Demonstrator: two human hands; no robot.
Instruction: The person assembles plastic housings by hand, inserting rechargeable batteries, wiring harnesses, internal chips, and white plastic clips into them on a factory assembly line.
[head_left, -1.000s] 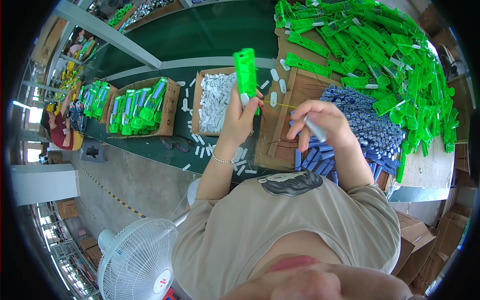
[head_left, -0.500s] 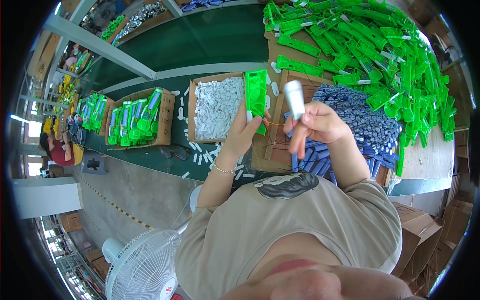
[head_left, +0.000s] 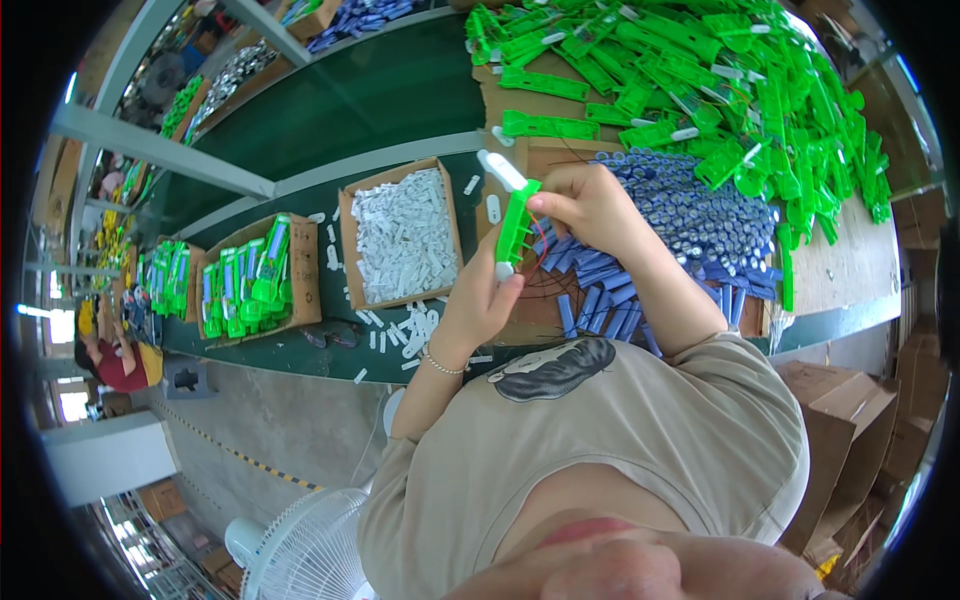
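A narrow green plastic shell is held up between my two hands over the table. My left hand is closed around its lower end, where a small white piece pokes out by the thumb. At the upper end my right hand pinches the shell between thumb and fingers. A rounded white part sticks out beyond that end, pointing up and left. Thin red and dark wires loop out of the shell beneath my right hand. My fingers hide how the white part meets the shell.
Left of my hands stands a cardboard box of small white pieces, some scattered around it. Blue cylindrical cells are heaped at right, under a large pile of green shells. Farther left, another box holds filled green shells. A fan stands below.
My right hand has moved left to the shell from holding a blurred white part apart from it. The shell has tilted, and the white part now sits at its upper end. The view has shifted.
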